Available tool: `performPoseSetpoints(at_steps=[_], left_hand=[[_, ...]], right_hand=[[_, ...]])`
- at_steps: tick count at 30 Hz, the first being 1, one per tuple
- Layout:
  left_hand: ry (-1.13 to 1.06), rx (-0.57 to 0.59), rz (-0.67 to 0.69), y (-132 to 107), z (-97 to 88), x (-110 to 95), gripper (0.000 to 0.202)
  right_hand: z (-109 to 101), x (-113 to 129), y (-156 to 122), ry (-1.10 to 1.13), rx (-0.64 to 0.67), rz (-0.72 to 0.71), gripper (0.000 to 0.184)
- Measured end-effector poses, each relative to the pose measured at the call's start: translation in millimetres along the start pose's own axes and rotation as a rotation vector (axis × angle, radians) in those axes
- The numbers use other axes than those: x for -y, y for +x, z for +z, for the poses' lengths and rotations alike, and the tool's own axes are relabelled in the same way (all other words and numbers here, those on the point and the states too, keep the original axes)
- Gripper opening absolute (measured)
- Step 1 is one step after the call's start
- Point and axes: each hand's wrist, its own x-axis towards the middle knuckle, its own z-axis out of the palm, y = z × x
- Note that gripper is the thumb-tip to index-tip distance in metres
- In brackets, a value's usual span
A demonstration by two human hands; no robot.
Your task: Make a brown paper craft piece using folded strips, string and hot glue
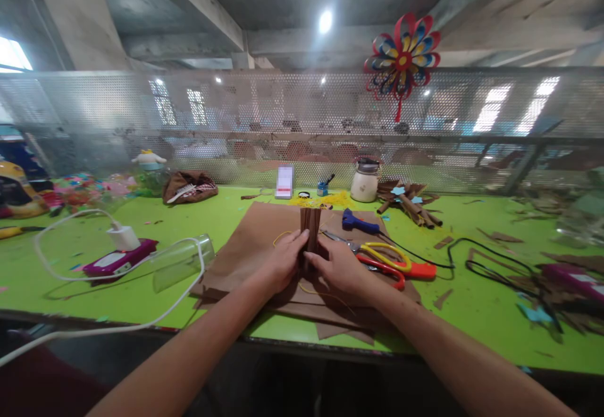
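My left hand and my right hand grip a bundle of brown paper strips from both sides. The bundle stands roughly upright above a stack of brown paper sheets; its lower end is hidden by my hands. Thin yellow string lies loose on the paper around my hands. Just right of my right hand are yellow-handled scissors, a second tool with red handles and a blue glue gun with a black cord.
Left on the green table are a purple power strip, a white cable and a clear plastic cup. Behind the paper stand a phone, a blue jar and a white jug. Rolled brown paper lies back right.
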Motion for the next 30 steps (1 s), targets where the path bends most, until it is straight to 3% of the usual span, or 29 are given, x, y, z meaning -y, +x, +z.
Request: performPoseSetpoints(at_steps=[4,8,15,21,25,30], left_hand=[[-0.008,0.027,-0.008,0,1.2,-2,0.029],[-0.01,0.051,-0.06,-1,1.6,-4,0.027],[-0.097,0.008,0.002,1,-0.3,-9,0.028],[0.079,0.089,-0.03,-7,10.3,-10,0.041],[0.321,-0.011,0.093,-7,11.1,-6,0.039],[0.483,-0.084,0.161,0,0.6,-7,0.026]], right_hand=[[-1,-2,1,0.12,0.054,0.064,0.011],[1,-4,1,0.369,0.169,0.2,0.016],[9,-9,1,0.568,0.231,0.352,0.012],[14,-7,-1,0.494,0.21,0.262,0.01],[11,4,-4,0.382,0.161,0.231,0.013],[-1,3,-4,0.074,0.074,0.063,0.016]])
